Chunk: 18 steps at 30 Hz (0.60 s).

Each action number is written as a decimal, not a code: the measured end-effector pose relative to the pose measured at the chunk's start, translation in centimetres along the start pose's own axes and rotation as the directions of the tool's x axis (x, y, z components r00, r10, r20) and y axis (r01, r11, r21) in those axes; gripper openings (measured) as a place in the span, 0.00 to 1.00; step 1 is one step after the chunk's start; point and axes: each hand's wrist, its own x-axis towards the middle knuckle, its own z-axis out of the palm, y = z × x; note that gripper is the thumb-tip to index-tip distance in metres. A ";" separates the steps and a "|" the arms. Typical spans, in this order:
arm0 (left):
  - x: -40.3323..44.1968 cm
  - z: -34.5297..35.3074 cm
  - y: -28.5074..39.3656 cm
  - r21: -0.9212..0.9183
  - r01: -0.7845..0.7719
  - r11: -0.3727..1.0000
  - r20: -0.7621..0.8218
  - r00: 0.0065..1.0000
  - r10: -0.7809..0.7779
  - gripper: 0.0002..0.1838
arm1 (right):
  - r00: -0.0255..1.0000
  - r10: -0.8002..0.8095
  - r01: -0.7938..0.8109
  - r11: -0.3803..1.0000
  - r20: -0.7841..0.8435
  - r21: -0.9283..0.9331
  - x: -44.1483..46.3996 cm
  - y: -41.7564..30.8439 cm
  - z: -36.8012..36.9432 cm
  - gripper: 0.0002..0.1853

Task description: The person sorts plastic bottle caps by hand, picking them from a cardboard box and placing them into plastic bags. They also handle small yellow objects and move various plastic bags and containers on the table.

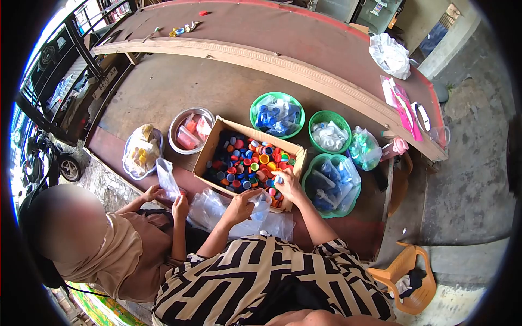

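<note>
My left hand [239,207] is closed on the edge of a clear plastic bag [260,206], which hangs by the near side of a cardboard box [296,203]. Many coloured bottle caps [254,167] fill the box: red, orange, blue, green. Over the box's right near corner, my right hand [290,187] pinches a pale blue bottle cap [279,179]. Flat clear plastic bags [209,211] lie on the table below my left hand. To my left, a co-worker's hands [179,206] hold another clear bag [167,179], with something small and red at the fingers.
Green baskets [355,198] of bagged caps stand right of and behind the box. A metal bowl [175,142] and a pale basket [127,164] with bags stand left. A wooden beam [283,65] crosses behind. An orange plastic chair [389,271] is at lower right.
</note>
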 end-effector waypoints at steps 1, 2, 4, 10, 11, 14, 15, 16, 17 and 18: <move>0.0 0.0 -0.1 -0.010 0.000 1.000 0.002 1.000 0.000 0.31 | 0.998 0.069 -0.069 0.989 0.008 0.132 -0.1 -1.2 -0.5 0.22; 0.1 0.0 -0.3 -0.011 -0.003 1.000 -0.006 1.000 0.003 0.31 | 0.991 0.134 -0.136 0.956 0.025 0.260 -0.1 -2.4 -1.0 0.22; 0.1 0.0 -0.7 -0.011 -0.029 1.000 -0.012 1.000 0.029 0.30 | 0.990 0.142 -0.131 0.880 0.009 0.456 -0.7 -5.3 -1.9 0.17; -0.1 -0.2 0.4 -0.101 -0.037 0.994 -0.041 0.999 0.033 0.31 | 0.954 -0.251 0.238 0.966 0.161 0.097 -3.1 -9.5 -2.6 0.16; -0.2 -0.2 0.6 -0.103 -0.037 0.994 -0.045 0.998 0.033 0.31 | 0.939 -0.312 0.316 0.949 0.148 -0.004 -3.4 -9.1 -1.9 0.11; -0.6 -0.2 0.7 -0.090 -0.046 0.995 0.004 0.999 0.047 0.31 | 0.919 -0.265 0.343 0.902 0.292 -0.262 -4.2 -11.0 -3.2 0.10; -0.7 0.0 0.6 -0.075 -0.086 0.993 0.001 0.996 0.086 0.31 | 0.917 -0.263 0.346 0.898 0.299 -0.271 -4.2 -11.0 -3.2 0.11; -0.8 0.1 0.5 -0.061 -0.124 0.990 0.000 0.992 0.124 0.31 | 0.918 -0.260 0.343 0.900 0.300 -0.269 -4.0 -10.9 -3.2 0.11; -0.9 0.0 0.3 -0.042 -0.135 0.990 -0.022 0.991 0.134 0.31 | 0.918 -0.254 0.314 0.935 0.305 -0.165 -3.5 -10.5 -3.2 0.11; -0.9 -0.3 0.3 -0.044 -0.130 0.990 -0.019 0.991 0.129 0.31 | 0.917 -0.248 0.279 0.958 0.311 -0.058 -2.9 -10.0 -3.1 0.11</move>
